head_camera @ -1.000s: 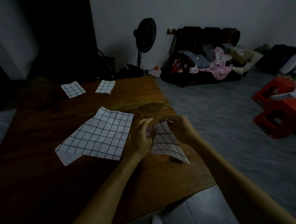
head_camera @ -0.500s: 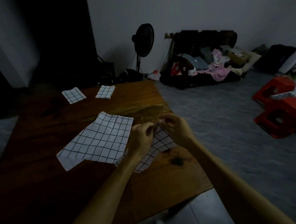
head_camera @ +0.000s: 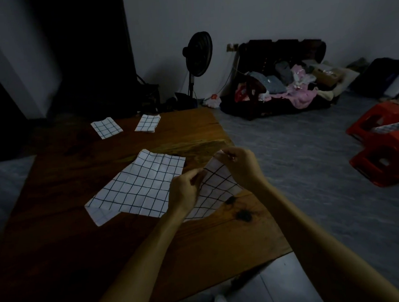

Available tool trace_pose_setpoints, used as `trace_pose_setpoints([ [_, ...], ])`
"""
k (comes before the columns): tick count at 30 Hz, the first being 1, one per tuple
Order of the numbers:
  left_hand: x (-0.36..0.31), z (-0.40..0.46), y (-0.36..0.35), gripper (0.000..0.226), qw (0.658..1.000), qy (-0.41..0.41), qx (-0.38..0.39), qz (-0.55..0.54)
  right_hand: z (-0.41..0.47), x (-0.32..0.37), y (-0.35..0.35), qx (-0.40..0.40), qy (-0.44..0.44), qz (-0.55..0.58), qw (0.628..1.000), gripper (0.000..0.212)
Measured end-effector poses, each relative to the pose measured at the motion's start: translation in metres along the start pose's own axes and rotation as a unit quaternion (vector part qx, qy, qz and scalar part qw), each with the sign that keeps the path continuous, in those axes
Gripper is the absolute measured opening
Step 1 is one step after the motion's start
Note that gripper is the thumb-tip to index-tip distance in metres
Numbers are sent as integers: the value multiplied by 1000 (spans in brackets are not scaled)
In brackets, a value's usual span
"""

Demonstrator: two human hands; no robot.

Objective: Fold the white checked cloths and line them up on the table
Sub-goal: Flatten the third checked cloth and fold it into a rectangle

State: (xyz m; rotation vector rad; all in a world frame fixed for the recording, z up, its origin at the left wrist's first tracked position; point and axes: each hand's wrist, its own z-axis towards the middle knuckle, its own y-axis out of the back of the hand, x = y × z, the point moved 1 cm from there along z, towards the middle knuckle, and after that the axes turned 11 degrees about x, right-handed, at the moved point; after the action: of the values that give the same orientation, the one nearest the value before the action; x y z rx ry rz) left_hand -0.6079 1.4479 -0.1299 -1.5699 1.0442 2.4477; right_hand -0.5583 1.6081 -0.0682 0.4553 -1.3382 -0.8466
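Right hand (head_camera: 239, 163): fingertips pinch the top corner of a white cloth with a thin black grid (head_camera: 215, 189), lifted off the wood. Left hand (head_camera: 186, 190): fingers curled, thumb and fingertips nipping the same cloth's left edge, lower down and at about 8 o'clock from the right hand. The held cloth hangs slack between the two grips, its lower part draping onto the dark brown wooden table (head_camera: 60, 239) near the table's right edge, beside two dark knots in the wood.

At 9 o'clock from the left hand, touching or slightly under the held cloth: a second, larger white checked cloth lying spread and creased (head_camera: 138, 188), flat on the table, one corner turned out at its lower left.

At 11 o'clock, far end of the table: two small folded white checked squares, the left folded one (head_camera: 106, 127) and the right folded one (head_camera: 147, 123), side by side, near each other but apart.

Beyond the table at 12 o'clock: a black standing pedestal fan (head_camera: 198, 56) against the pale wall. At 1 o'clock: an open dark suitcase heaped with pink and grey clothing (head_camera: 280, 82) on the grey floor. At 3 o'clock: red plastic stools (head_camera: 383, 150), well apart from the table. Light is dim; finer finger detail cannot be made out
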Motion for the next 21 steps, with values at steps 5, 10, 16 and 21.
trace_pose_setpoints([
  [5,27,-6,-3,33,999,31,21,32,3,2,4,-34,4,15,999,16],
  [10,37,-10,0,26,999,11,9,46,2,9,10,-82,15,39,996,16],
  [16,56,-13,-4,50,990,26,56,123,1,11,18,-105,56,-3,993,15],
  [21,3,2,1,62,997,-13,68,46,1,10,9,-65,133,-90,985,11],
])
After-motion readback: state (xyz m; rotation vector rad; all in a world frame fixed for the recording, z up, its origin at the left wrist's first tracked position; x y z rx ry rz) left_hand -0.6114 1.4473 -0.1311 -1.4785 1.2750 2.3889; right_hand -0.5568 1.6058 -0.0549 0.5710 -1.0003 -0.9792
